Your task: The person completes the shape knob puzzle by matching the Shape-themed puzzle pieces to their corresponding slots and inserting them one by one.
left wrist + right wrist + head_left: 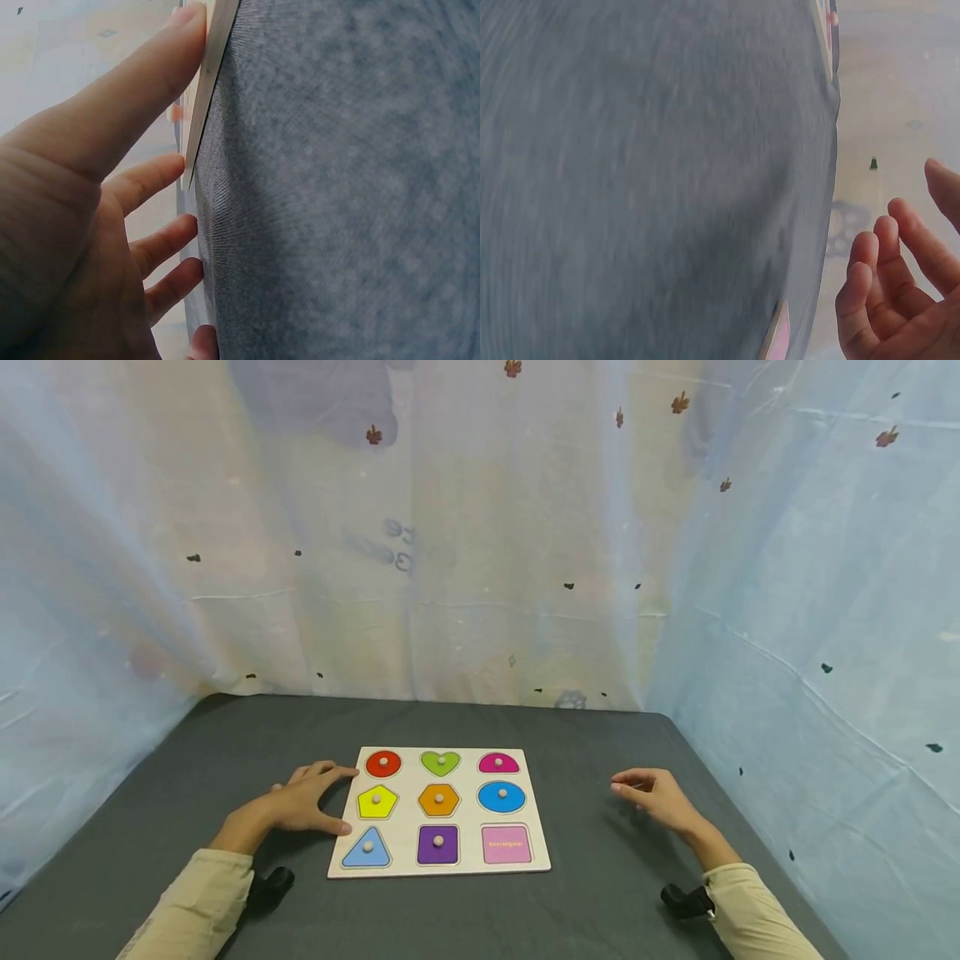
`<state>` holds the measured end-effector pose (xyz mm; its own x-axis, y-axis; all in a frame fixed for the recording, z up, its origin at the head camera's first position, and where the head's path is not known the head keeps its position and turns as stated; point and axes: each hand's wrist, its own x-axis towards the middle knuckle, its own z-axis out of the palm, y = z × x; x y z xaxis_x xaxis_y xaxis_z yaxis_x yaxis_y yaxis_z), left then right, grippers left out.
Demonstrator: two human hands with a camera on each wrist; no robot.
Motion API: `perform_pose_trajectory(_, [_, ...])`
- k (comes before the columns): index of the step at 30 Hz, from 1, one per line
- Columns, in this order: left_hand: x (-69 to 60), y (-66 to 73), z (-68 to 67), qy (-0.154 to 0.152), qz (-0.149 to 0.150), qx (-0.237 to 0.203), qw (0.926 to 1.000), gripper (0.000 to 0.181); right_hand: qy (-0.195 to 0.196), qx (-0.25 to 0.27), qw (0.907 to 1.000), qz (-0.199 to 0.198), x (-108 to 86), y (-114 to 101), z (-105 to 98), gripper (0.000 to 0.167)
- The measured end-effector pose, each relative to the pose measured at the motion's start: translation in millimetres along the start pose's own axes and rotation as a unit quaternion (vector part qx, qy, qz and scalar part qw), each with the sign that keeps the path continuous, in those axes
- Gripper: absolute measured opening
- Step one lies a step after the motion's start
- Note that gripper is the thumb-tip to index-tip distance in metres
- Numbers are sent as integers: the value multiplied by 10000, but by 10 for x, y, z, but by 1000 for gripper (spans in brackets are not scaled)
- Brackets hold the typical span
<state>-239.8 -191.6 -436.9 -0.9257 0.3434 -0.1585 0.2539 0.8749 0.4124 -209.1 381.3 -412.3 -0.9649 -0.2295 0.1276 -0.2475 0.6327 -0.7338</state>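
A pale wooden shape puzzle board (468, 827) lies flat on the grey table, bearing several coloured shapes with round knobs. Its lower right pink rectangle (506, 844) shows printed letters and no knob. At the board's left edge, my left hand (296, 806) spreads its fingers, with thumb and index fingertips touching the wood. My right hand (656, 797) hovers above the table, right of the board, fingers loosely bent and holding nothing visible. In the right wrist view, a pink piece with a pale edge (777, 337) shows at the bottom; I cannot make it out in the head view.
Dark grey cloth (585, 902) covers the table. Pale patterned curtains (480, 568) hang behind it and along both sides. A black strap end (686, 902) sticks out at the right wrist, and another black part (273, 885) at the left.
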Motion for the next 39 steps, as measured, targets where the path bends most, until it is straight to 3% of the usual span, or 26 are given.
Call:
perform_pose_trajectory(9, [6,-43,-5,13,38,28,10000,99,49,20,9997,239,-61,174,-192,37])
perform_pose_trajectory(22, [-5,16,-12,7,11,-17,10000,99,148,-316,9958,849,-163,395,-395,39])
perform_pose_trajectory(30, [-8,25,-15,17,3,1,10000,98,109,-696,9922,1028,-157,511,-405,35])
perform_pose_trajectory(39, [-11,11,-5,39,32,-6,10000,97,353,-811,9863,1391,-118,535,-354,32])
